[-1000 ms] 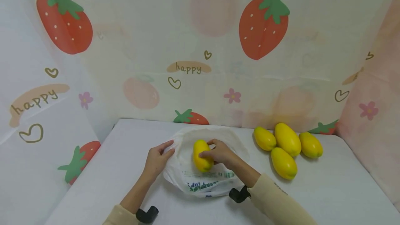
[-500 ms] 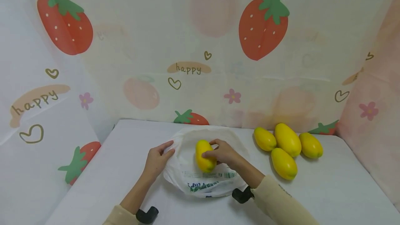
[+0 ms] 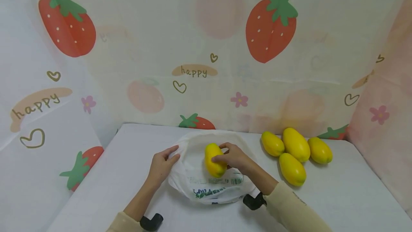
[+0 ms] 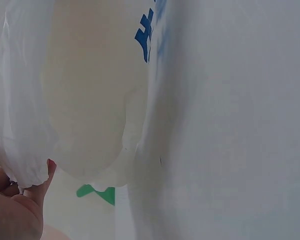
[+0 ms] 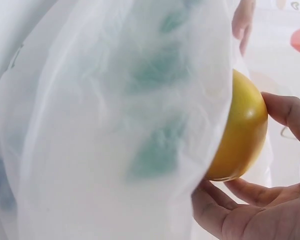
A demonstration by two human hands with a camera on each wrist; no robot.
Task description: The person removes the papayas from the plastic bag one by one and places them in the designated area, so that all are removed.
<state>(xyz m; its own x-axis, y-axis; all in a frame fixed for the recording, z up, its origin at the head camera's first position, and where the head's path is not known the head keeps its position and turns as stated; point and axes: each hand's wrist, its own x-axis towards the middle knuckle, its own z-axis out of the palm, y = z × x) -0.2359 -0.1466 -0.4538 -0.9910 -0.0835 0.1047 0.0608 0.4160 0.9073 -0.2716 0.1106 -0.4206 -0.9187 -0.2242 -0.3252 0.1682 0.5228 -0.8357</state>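
Observation:
A white plastic bag (image 3: 193, 185) with green and blue print lies with its mouth spread wide in the head view. My left hand (image 3: 161, 165) holds the bag's left rim between thumb and fingers; in the left wrist view the bag's edge (image 4: 27, 170) lies in its grasp. Over the bag's mouth, my right hand (image 3: 236, 158) grips a smooth yellow mango (image 3: 213, 160), tilted slightly. From the right wrist camera, thumb and fingers stand around the mango (image 5: 245, 135), and the bag's near wall hides part of it.
Several more yellow mangoes (image 3: 296, 144) sit in a cluster to the right of the bag, on the white table (image 3: 128, 149). A strawberry-print curtain (image 3: 145, 28) stands behind the table and along both sides.
My right hand has shifted a little to the right, carrying the mango with it over the bag. The left hand has stayed in place at the rim.

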